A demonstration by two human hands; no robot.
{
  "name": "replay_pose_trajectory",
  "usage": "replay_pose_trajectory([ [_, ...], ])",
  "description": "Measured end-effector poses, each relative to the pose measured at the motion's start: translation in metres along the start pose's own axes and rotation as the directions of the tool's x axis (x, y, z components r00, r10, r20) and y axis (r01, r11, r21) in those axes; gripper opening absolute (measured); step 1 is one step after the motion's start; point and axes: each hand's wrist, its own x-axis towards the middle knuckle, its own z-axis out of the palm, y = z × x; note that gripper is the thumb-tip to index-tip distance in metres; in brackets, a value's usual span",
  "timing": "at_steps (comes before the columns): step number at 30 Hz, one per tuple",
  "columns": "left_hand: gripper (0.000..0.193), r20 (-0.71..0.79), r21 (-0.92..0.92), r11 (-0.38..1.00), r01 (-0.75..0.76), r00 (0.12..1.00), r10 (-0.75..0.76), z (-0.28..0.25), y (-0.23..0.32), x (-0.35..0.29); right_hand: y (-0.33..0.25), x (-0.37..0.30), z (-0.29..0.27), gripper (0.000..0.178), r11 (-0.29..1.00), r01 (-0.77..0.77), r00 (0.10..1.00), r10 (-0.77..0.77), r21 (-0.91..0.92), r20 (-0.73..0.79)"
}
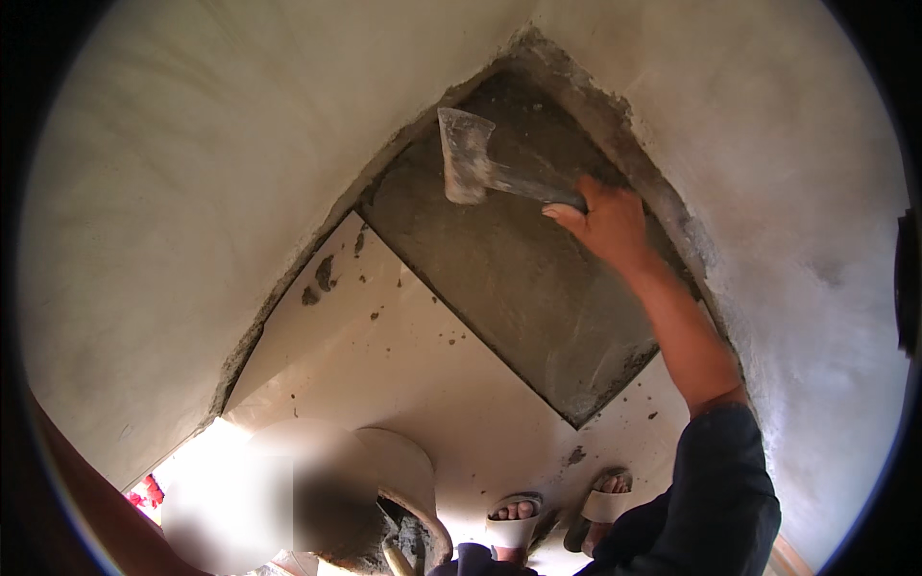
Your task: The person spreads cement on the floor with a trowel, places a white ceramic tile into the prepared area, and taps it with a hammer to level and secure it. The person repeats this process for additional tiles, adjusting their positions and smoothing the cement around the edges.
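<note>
My right hand (610, 223) is wrapped round the handle of a hatchet (467, 158), whose worn, greyish metal head points left. The hatchet is over a bed of damp grey mortar (490, 259) in the corner between two walls; I cannot tell whether its head touches the mortar. Pale floor tiles (413, 346) border the bed on the near side, spotted with dark mortar crumbs. The left hand is out of view.
A bucket (440, 542) of wet mortar stands at the near edge, with a trowel (396, 555) in it. My sandalled feet (514, 514) are on the tiles. Rough-edged plaster walls (240, 173) rise on both sides. A blurred patch hides part of the lower left.
</note>
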Motion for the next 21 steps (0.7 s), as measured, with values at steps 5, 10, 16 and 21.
replay_pose_trajectory([
  [5,0.023,-0.020,0.000,1.000,0.003,1.000,-0.003,-0.003,0.000,0.006,0.001,0.034,0.007,0.071,0.924,-0.372,0.877,0.383,-0.094,0.290],
  [10,0.024,-0.044,0.014,1.000,0.008,0.999,-0.007,-0.006,-0.004,0.015,-0.018,0.002,-0.013,0.081,0.992,-0.129,0.964,0.125,0.003,0.233],
  [16,0.025,-0.065,0.031,1.000,-0.002,0.998,0.004,-0.011,-0.009,0.021,0.022,0.030,0.019,0.081,0.926,-0.374,0.907,0.378,-0.058,0.185],
  [21,0.026,-0.096,0.041,0.999,-0.004,0.995,0.008,-0.013,-0.011,0.022,-0.005,0.005,-0.019,0.088,0.994,-0.106,0.976,0.104,0.003,0.189],
])
